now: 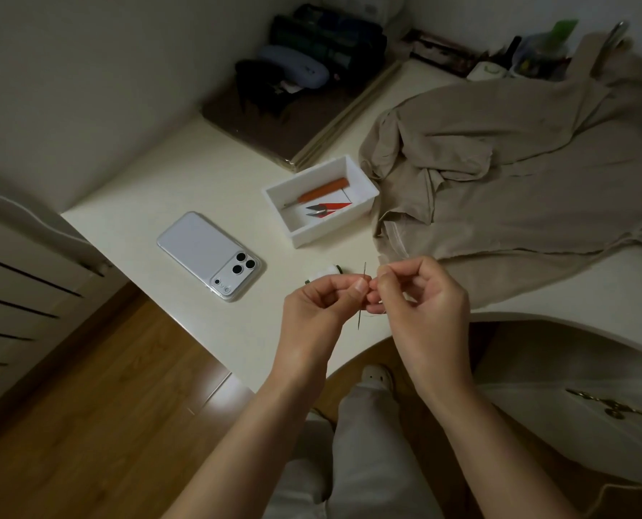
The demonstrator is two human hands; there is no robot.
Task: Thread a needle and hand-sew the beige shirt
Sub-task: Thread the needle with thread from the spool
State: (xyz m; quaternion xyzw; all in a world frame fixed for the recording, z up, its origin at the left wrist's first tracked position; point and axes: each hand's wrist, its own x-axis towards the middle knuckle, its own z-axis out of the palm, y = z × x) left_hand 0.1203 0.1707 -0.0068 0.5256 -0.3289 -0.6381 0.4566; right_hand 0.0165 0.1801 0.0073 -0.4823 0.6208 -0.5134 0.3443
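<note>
At bench front edge, L hand (pixel 321 299): fingers curled, thumb + forefinger pinch needle (pixel 364 273) at mid-shaft.
Needle: near upright, slight tilt, eye end up, point down past fingers.
R hand (pixel 420 294): fingers curled, thumb + forefinger tips pressed tog., touching needle just beside L thumb; seems to pinch pale thread (pixel 373 313), faint strand by needle's lower half.
Spool (pixel 328 273): white/green, on bench just behind hands, partly hidden.
Phone (pixel 209 252): face down, left of hands.
White box (pixel 300 234): behind spool; holds orange-handled tool (pixel 321 191) + red snips (pixel 326 210).
Beige shirt (pixel 518 189): rumpled on bench (pixel 199 181), right of box, hem near R hand.
</note>
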